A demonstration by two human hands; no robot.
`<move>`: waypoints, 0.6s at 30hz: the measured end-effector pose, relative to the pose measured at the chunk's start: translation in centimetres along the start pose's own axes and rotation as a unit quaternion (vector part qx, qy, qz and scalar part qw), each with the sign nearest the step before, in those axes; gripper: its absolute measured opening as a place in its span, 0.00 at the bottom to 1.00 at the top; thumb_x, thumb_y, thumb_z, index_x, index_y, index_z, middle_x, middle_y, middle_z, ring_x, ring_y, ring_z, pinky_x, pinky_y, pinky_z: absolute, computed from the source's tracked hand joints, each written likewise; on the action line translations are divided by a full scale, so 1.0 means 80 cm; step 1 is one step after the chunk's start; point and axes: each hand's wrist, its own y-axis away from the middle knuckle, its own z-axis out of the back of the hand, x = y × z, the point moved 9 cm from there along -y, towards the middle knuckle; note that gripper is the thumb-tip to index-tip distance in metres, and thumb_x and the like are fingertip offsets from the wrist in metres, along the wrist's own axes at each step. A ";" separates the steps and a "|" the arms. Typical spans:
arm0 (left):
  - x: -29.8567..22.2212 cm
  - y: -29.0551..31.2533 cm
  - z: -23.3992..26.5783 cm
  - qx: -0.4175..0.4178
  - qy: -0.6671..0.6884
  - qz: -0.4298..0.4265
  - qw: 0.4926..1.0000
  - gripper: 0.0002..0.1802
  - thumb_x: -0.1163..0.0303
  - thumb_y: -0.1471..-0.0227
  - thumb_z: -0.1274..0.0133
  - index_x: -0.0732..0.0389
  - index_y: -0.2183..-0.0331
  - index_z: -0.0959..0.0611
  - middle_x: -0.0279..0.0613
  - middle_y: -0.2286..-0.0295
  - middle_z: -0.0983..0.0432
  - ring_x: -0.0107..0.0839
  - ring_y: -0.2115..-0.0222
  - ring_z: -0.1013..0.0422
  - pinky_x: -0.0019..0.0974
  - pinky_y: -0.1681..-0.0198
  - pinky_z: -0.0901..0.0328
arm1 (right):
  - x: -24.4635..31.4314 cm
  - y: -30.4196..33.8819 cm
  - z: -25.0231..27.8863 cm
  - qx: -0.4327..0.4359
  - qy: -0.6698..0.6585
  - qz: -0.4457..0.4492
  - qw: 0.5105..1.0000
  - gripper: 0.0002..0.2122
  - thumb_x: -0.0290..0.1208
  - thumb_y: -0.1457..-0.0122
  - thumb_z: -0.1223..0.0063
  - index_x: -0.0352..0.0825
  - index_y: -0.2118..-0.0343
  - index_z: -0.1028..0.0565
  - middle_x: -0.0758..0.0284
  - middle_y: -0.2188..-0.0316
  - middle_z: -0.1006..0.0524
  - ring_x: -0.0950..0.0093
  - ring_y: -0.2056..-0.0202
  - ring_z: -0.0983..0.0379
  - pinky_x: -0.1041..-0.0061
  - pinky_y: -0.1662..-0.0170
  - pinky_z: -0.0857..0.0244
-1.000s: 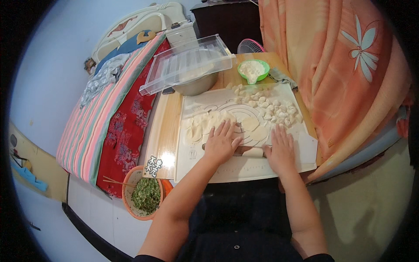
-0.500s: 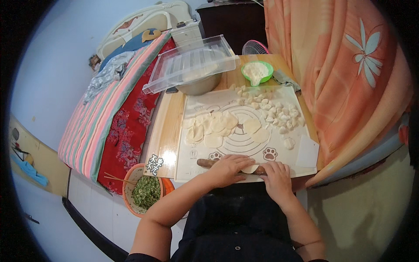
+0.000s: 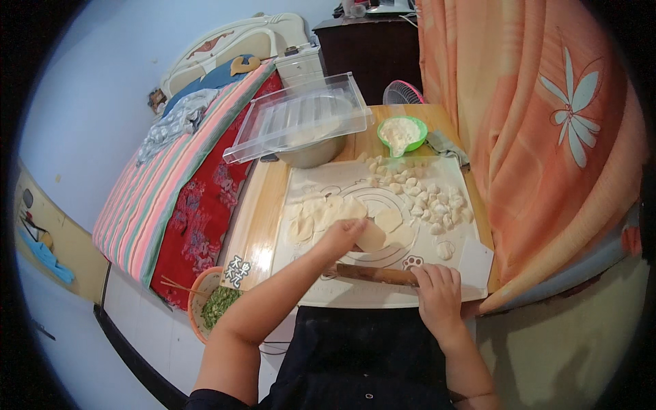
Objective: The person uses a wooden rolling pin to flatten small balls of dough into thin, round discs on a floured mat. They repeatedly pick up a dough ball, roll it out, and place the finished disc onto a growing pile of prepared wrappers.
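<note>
Pinched in my left hand (image 3: 347, 234) is a thin round dough wrapper (image 3: 371, 237), held up over the white kneading mat (image 3: 321, 294). My right hand (image 3: 439, 287) grips the right end of a brown wooden rolling pin (image 3: 378, 274) near the mat's front edge. The pin's left end is partly behind my left forearm. Overlapping rolled wrappers (image 3: 309, 213) lie on the mat's left side, partly hidden by my left hand. Another wrapper (image 3: 389, 220) lies near the printed rings. Several small dough pieces (image 3: 432, 202) are scattered at the right, with a flattened one (image 3: 445, 250) closer to me.
A white scraper (image 3: 474, 265) lies at the mat's right corner. Behind stand a green bowl of flour (image 3: 402, 134) and a metal basin (image 3: 311, 154) under a clear plastic lid (image 3: 301, 113). An orange bowl of chopped green filling (image 3: 217, 304) sits lower left. An orange curtain (image 3: 519, 171) hangs along the right.
My left hand has left the rolling pin and moved up and away with the wrapper lifted off the mat. My right hand stays on the pin's right end.
</note>
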 end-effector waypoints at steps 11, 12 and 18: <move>-0.140 -0.137 0.003 -0.105 -0.367 -0.350 0.855 0.25 0.62 0.48 0.44 0.62 0.49 0.23 0.54 0.46 0.33 0.50 0.47 0.34 0.44 0.43 0.39 | -0.042 0.008 -0.052 0.000 -0.075 -0.057 0.996 0.21 0.22 0.57 0.39 0.36 0.56 0.26 0.64 0.58 0.27 0.63 0.54 0.32 0.62 0.50 0.43; -0.147 -0.165 -0.004 -0.101 -0.380 -0.356 0.848 0.25 0.63 0.48 0.44 0.61 0.49 0.23 0.54 0.47 0.31 0.51 0.47 0.33 0.44 0.43 0.39 | -0.041 0.006 -0.051 0.003 -0.049 -0.047 0.998 0.15 0.27 0.48 0.46 0.36 0.56 0.25 0.68 0.59 0.26 0.68 0.55 0.31 0.65 0.52 0.42; -0.173 -0.333 -0.017 -0.067 -0.522 -0.184 0.830 0.24 0.66 0.49 0.46 0.54 0.48 0.22 0.54 0.52 0.26 0.50 0.51 0.30 0.45 0.46 0.36 | -0.046 0.006 -0.060 0.048 -0.069 -0.048 0.995 0.17 0.26 0.49 0.47 0.37 0.54 0.25 0.69 0.59 0.26 0.69 0.56 0.30 0.65 0.53 0.41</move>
